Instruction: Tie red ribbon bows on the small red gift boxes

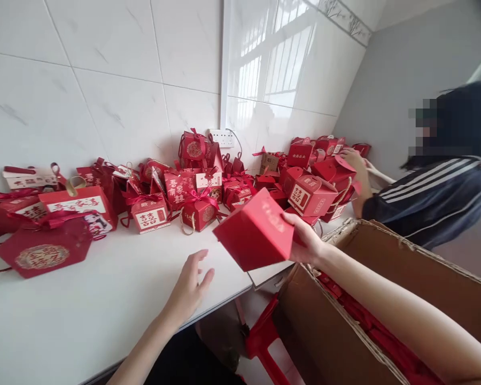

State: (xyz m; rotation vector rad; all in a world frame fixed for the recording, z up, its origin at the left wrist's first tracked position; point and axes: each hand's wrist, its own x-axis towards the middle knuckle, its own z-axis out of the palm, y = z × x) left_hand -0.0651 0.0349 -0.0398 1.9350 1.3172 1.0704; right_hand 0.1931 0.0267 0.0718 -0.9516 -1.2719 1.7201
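Beside the open carton (pixel 308 310), holding a red box (pixel 252 235) near the counter (pixel 120 283), apparently pinched in the part-hidden right hand (pixel 305 240); judged to need steadying by the spread left hand (pixel 190 283).

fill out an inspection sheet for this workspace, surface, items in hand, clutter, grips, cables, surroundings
Surface: white table, its wall side lined with red gift boxes.
Job's things: red box held tilted in the air; cardboard carton at right, red items inside, contents partly hidden by the forearm.
Clutter: gift boxes crowded together, some stacked; red plastic stool below the table edge.
Grips: left hand open, holding nothing; right hand holding the red box.
Cables: thin dark cable by the white socket strip.
Surroundings: tiled wall behind; co-worker at right, hands at the boxes.
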